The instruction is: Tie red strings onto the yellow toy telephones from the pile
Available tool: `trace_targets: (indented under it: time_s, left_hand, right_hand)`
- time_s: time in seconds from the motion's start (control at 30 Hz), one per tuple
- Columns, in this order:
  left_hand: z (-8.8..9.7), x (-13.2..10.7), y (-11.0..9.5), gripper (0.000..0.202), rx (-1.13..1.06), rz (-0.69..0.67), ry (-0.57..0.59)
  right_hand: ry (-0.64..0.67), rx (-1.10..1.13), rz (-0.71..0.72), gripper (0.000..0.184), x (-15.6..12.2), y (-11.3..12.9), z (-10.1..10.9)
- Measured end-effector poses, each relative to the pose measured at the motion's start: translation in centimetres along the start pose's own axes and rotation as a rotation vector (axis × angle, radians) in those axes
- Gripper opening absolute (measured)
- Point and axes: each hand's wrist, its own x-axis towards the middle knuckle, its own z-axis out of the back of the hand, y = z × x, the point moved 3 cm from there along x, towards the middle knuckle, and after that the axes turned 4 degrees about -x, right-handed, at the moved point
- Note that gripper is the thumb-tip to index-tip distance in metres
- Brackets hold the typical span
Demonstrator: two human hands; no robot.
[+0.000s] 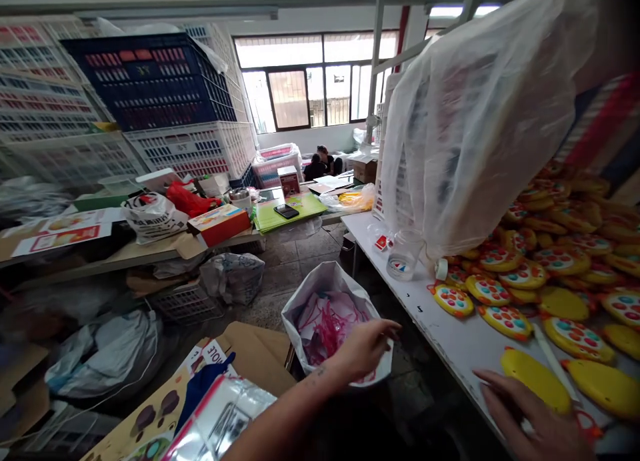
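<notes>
My left hand (365, 347) hangs open above a white plastic bag (330, 301) on the floor, holding nothing; pink strips and film fill the bag. My right hand (530, 414) rests near the white table's edge (450, 334), fingers apart and empty, next to a plain yellow oval toy piece (535, 381). Many yellow oval toys with coloured round buttons (507, 321) lie scattered and heaped across the table. A translucent plastic sheet (475, 121) hangs over the back of the pile, hiding part of it.
A clear jar (404, 255) stands on the table beside the sheet. Stacked plastic crates (150, 81) rise at the back left, above a cluttered bench (125, 251). Flattened cardboard (255, 354) lies at lower left. A seated person (320, 164) is by the far windows.
</notes>
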Motion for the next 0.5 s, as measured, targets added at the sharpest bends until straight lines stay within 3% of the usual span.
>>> trace_targets:
  time_s: [0.1,0.23,0.3,0.4,0.5]
  left_hand:
    - [6.2,1.1,3.3,0.038,0.037,0.052,-0.218]
    - [14.1,4.7,7.0,0.031,0.157,0.124,-0.396]
    - [18.3,7.1,8.7,0.03,0.232,0.17,-0.466]
    - [25.3,10.0,11.9,0.031,0.45,0.295,-0.583]
    - [32.0,10.7,15.9,0.033,0.564,0.439,-0.681]
  right_hand:
    - [0.187,0.107,0.186,0.021,6.5,2.5,-4.5]
    - [0.425,0.185,0.348,0.026,13.6,4.3,-10.5]
    - [0.472,0.145,0.407,0.026,15.6,3.4,-13.2]
    - [0.496,0.024,0.537,0.026,16.8,0.2,-16.8]
    - [0.501,-0.045,0.652,0.031,16.7,-3.2,-19.6]
